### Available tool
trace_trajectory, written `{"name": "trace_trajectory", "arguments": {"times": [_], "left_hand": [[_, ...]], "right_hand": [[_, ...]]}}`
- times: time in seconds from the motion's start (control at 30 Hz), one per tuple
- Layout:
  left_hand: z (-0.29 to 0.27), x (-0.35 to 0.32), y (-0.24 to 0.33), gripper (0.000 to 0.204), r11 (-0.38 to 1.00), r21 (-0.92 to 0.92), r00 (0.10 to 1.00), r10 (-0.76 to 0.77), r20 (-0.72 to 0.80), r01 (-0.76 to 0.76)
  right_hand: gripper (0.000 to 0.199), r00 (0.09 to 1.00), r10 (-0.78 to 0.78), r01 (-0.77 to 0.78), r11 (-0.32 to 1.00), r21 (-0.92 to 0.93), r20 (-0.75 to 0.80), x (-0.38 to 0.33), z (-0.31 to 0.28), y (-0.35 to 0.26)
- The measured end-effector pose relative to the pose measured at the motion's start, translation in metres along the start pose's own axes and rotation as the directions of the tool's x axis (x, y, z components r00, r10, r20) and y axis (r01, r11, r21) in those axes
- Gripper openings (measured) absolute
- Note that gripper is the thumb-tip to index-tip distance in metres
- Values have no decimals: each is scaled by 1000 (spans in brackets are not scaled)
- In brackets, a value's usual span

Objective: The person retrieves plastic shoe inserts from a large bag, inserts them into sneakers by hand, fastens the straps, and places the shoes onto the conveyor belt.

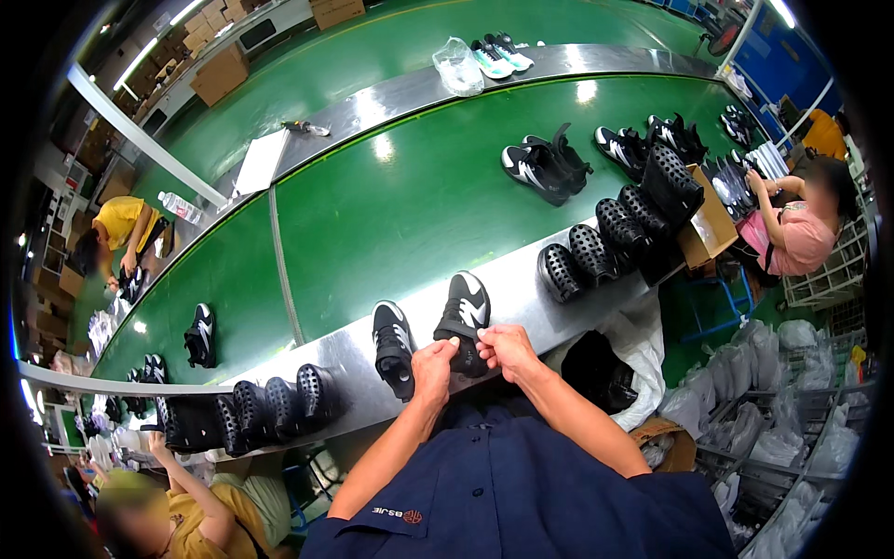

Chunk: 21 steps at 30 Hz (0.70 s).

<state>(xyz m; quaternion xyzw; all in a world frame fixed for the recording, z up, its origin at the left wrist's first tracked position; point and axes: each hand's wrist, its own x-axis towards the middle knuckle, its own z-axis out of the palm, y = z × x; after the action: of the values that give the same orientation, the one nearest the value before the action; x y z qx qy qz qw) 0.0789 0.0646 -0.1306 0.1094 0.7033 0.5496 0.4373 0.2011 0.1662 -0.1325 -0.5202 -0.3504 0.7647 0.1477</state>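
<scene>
A black sneaker (468,296) with white and grey trim stands on the metal ledge in front of me, toe pointing away. My left hand (434,370) is closed at the left side of its ankle opening, thumb against the edge. With thumb and fingers, my right hand (506,351) pinches the black strap (456,329) that crosses the shoe. Its matching sneaker (392,337) stands just to the left, apart from my hands. What lies under my left fingers is hidden.
Black perforated shoe forms (591,252) line the ledge on the right, more (270,410) on the left. A green conveyor belt (391,205) runs beyond, carrying sneakers (545,170). Co-workers sit at the right (805,224) and lower left (214,512). A cardboard box (710,224) stands right.
</scene>
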Motion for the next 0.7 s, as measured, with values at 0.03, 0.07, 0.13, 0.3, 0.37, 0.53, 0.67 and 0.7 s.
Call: {"name": "trace_trajectory", "arguments": {"times": [0.03,0.07,0.13,0.3,0.37,0.53,0.67,0.7], "left_hand": [[1,0,0,21,1000,-1,1000,6,0,-6],[1,0,-1,21,1000,0,1000,11,-1,-11],[1,1,-2,21,1000,-8,1000,2,1,-2],[8,0,0,22,1000,28,1000,12,7,-13],[12,-3,5,22,966,253,998,63,-24,-55],[6,-8,3,21,572,668,845,509,167,-476],[15,3,12,25,327,727,688,673,270,-605],[16,6,12,23,230,708,611,713,343,-667]], "right_hand": [[16,1000,0,0,1000,-3,0,1,0,3],[17,1000,14,-14,998,-54,-10,-1,2,4],[22,1000,10,-12,987,-159,-10,-1,2,9],[29,988,-122,69,893,-444,-92,2,0,16],[32,981,-147,56,835,-548,-125,-1,-4,13],[33,855,-491,252,675,-693,-167,-8,-25,30],[35,713,-693,380,512,-770,-108,-6,-19,41],[35,727,-682,395,516,-760,-85,-7,-15,39]]}}
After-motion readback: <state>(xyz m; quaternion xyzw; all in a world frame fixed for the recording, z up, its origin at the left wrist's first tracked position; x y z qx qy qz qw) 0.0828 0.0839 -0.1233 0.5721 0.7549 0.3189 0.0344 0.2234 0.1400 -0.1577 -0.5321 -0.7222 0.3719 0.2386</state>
